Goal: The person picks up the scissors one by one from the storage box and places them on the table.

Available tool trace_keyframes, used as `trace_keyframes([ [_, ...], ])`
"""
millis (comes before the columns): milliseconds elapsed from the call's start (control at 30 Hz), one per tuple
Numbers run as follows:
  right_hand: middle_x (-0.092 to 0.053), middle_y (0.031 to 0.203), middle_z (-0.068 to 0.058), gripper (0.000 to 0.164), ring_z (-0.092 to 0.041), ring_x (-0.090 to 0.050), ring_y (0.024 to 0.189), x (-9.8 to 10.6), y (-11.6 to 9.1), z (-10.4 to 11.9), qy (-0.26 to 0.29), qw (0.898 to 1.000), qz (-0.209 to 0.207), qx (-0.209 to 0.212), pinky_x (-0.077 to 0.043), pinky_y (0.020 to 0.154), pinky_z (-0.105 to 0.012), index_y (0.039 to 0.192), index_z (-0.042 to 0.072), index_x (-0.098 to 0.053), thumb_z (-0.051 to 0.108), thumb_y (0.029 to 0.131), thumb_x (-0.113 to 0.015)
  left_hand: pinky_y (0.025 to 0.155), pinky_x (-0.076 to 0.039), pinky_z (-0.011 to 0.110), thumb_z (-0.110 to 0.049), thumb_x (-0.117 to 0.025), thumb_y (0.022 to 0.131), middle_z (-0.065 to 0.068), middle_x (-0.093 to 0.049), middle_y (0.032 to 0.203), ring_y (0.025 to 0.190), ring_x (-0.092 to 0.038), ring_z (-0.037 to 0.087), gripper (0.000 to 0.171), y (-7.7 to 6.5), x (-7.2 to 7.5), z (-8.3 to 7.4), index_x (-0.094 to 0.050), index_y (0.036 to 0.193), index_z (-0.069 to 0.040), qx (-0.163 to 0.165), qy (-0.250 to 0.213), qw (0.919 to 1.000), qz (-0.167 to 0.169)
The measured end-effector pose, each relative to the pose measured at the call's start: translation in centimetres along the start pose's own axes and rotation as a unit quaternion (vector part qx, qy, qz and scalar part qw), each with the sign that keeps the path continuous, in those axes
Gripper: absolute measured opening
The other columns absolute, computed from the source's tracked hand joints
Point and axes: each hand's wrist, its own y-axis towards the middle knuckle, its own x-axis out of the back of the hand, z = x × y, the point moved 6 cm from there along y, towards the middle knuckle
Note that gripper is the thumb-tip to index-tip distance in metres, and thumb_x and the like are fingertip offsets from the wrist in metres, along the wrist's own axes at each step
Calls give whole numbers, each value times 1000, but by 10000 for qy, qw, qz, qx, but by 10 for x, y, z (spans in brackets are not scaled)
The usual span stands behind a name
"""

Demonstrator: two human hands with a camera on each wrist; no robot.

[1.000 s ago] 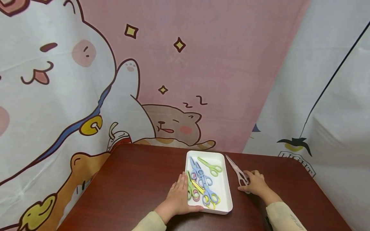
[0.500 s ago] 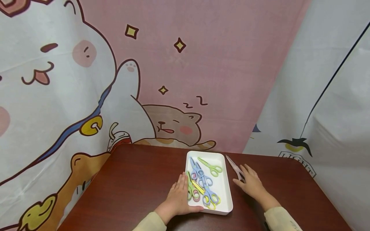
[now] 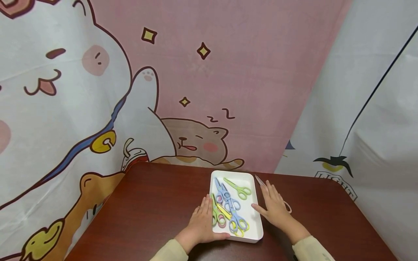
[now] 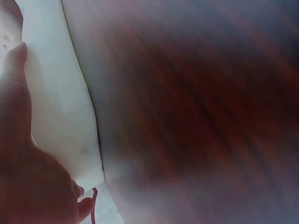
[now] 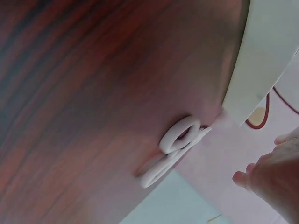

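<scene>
A white tray holds several pairs of children's scissors. Among them are a green pair, a blue pair and another green pair near the left wall. My left hand rests against the tray's left side, fingers straight, thumb along the front edge. On the right, my right hand is spread with straight fingers, its thumb at the tray's right rim. Pale pink scissors lie on the table beside the tray; in the head view the right hand hides their middle.
The dark red wooden table extends to both sides of the tray. Behind it hangs a pink and white cloth printed with cartoon animals. The tray's far edge is close to the table's back edge.
My right hand has left the handles of the pink scissors and moved left to the tray's right rim, spreading its fingers. The left hand and tray have stayed put.
</scene>
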Motion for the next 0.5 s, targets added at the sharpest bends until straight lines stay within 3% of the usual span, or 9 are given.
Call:
trace_keyframes([
  [267, -22, 151, -29, 91, -49, -22, 137, -3, -3, 29, -158, 9989, -133, 418, -26, 103, -66, 143, -5, -33, 48, 79, -71, 109, -32, 49, -92, -47, 58, 22, -14, 156, 144, -19, 32, 136, 0, 1, -1, -16, 149, 4, -24, 75, 10000, 13],
  [500, -16, 153, -28, 93, -48, -19, 139, -12, -10, 54, 218, 9982, 247, 497, -26, 103, -67, 144, -4, -31, 45, 77, -73, 109, -33, 48, -88, -53, 61, 22, -15, 156, 144, -21, 32, 132, -2, 9, -5, -18, 148, 4, 48, 140, 9998, 92],
])
